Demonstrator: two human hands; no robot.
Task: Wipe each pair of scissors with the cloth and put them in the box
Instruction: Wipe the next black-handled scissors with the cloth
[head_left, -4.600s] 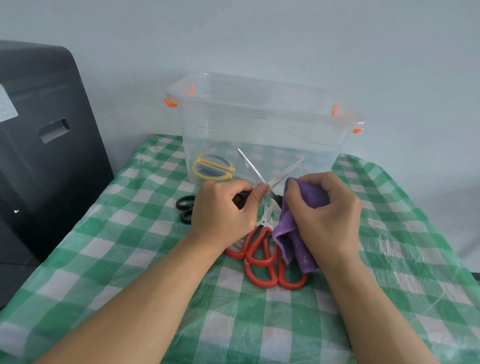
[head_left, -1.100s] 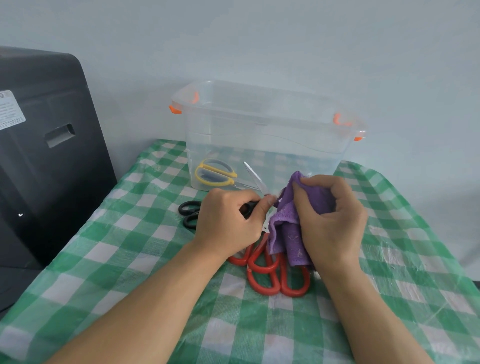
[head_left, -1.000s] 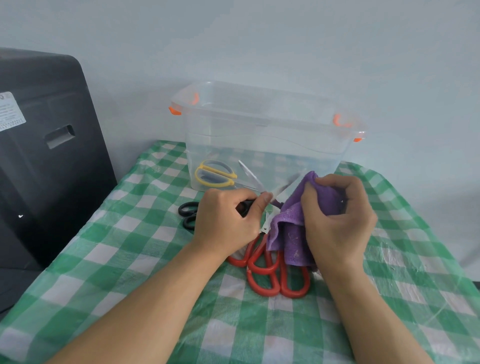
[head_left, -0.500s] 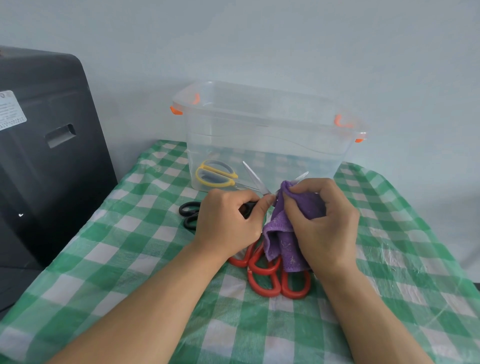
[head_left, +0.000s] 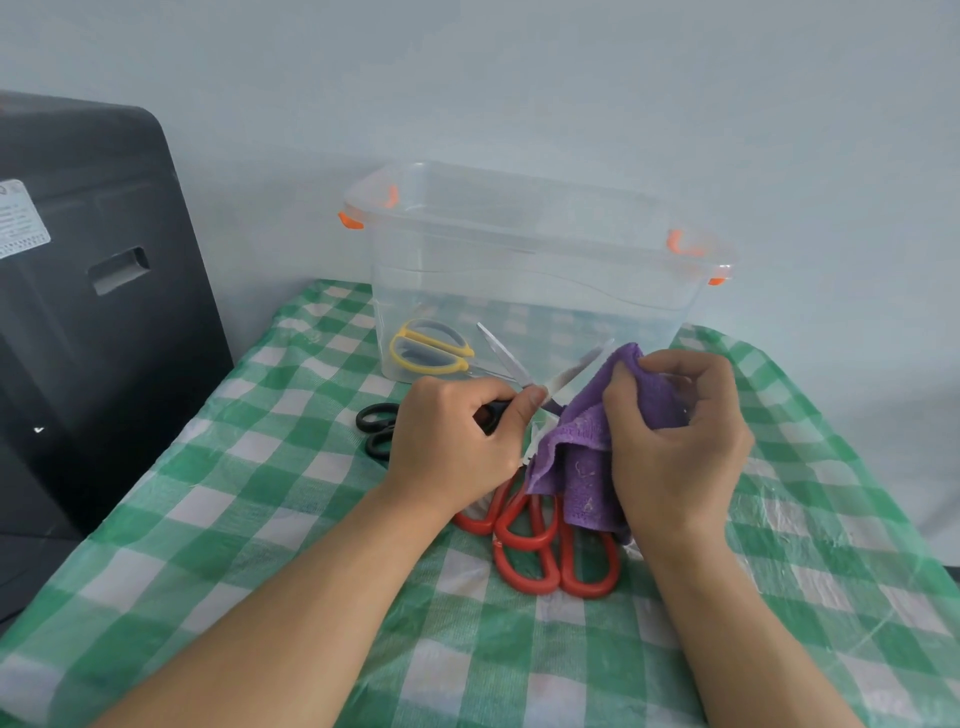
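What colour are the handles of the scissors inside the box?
Yellow, on the scissors in the box; head view.

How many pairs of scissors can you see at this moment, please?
4, perhaps more hidden: yellow-handled scissors lie in the clear box; black-handled scissors, blades open, are gripped by the left hand; two red-handled pairs lie on the tablecloth beneath the purple cloth.

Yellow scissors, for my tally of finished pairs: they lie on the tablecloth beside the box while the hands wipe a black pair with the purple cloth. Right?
Not quite. The head view shows the yellow scissors inside the box, on its floor. The rest holds.
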